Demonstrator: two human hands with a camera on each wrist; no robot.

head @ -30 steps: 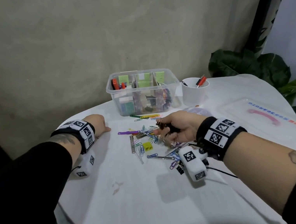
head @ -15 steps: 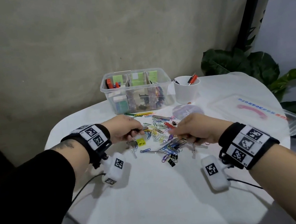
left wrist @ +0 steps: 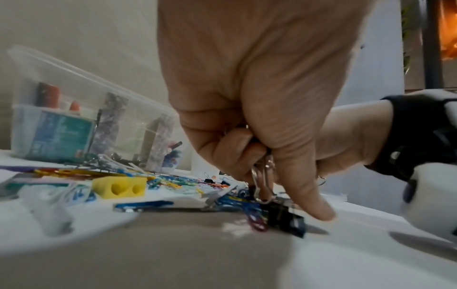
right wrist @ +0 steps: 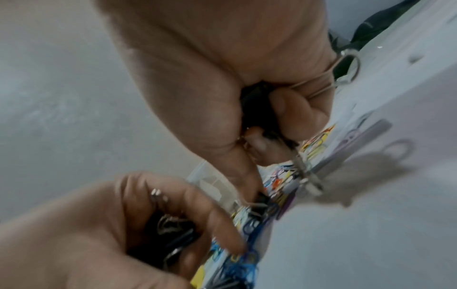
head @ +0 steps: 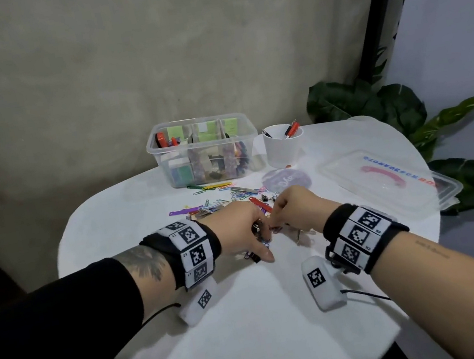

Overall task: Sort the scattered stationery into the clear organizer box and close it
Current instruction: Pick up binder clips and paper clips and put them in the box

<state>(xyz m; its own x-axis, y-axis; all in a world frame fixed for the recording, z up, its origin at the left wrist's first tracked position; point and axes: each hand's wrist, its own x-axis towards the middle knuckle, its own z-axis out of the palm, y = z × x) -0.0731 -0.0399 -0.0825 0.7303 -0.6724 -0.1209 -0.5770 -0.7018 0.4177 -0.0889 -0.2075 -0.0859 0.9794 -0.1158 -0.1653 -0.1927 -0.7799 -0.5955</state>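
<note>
The clear organizer box [head: 152, 148] stands open at the back of the table, its compartments partly filled. In front of it lies a scatter of coloured paper clips [head: 233, 194], with a yellow sharpener [left wrist: 118, 186] among them. My two hands meet at the near edge of this pile. The left hand [head: 258, 233] has its fingers curled round black binder clips [left wrist: 264, 176], and its thumb points down beside a black binder clip [left wrist: 284, 217] on the table. Curled in the same way, the right hand [head: 282, 218] holds binder clips whose wire handles [right wrist: 346, 64] stick out of the fist.
The box lid [head: 384, 177] lies flat at the right, partly over the table edge. A white cup [head: 283, 148] with pens stands right of the box, and a small purple pouch [head: 287, 182] lies before it. Leafy plants stand beyond the right edge.
My left hand has come from the table's left side to the pile and now holds binder clips. The right hand has dropped lower, and the two hands now meet.
</note>
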